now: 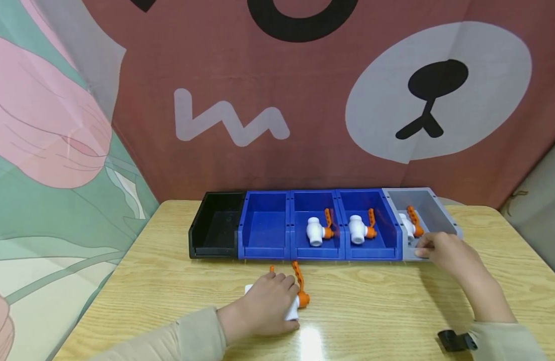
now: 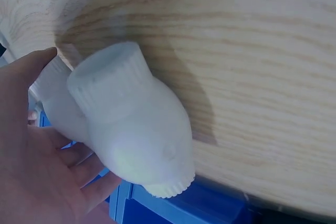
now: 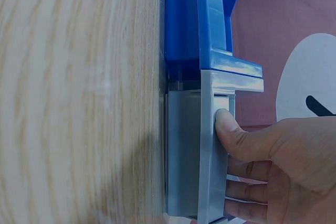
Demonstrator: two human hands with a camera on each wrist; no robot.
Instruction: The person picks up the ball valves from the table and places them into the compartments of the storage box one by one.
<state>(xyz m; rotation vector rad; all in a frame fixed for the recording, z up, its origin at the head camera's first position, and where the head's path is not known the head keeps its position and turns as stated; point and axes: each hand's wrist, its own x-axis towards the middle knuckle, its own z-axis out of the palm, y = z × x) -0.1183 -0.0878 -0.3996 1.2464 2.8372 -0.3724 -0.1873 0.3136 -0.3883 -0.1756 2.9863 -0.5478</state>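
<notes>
My left hand (image 1: pixel 269 303) grips a white valve (image 1: pixel 293 312) with an orange handle (image 1: pixel 298 275) on the table. Its thumb lies at one end of that valve (image 2: pixel 55 95), with the fingers on the far side. A second white valve (image 2: pixel 134 121) lies beside it, mostly under the hand in the head view, where its orange tip (image 1: pixel 271 269) shows. My right hand (image 1: pixel 450 253) pinches the front wall of the grey bin (image 3: pixel 214 156), thumb outside and fingers inside. In that bin is a white valve with an orange handle (image 1: pixel 412 215), partly hidden by the bin wall.
Left of the grey bin stand three joined blue bins (image 1: pixel 263 250) and a black bin (image 1: pixel 214 250). The middle blue bin holds a white valve (image 1: pixel 315 231); the right one holds another valve (image 1: pixel 357 229). A printed cloth (image 1: pixel 313 150) hangs behind. A black object (image 1: pixel 455 341) is by the right sleeve.
</notes>
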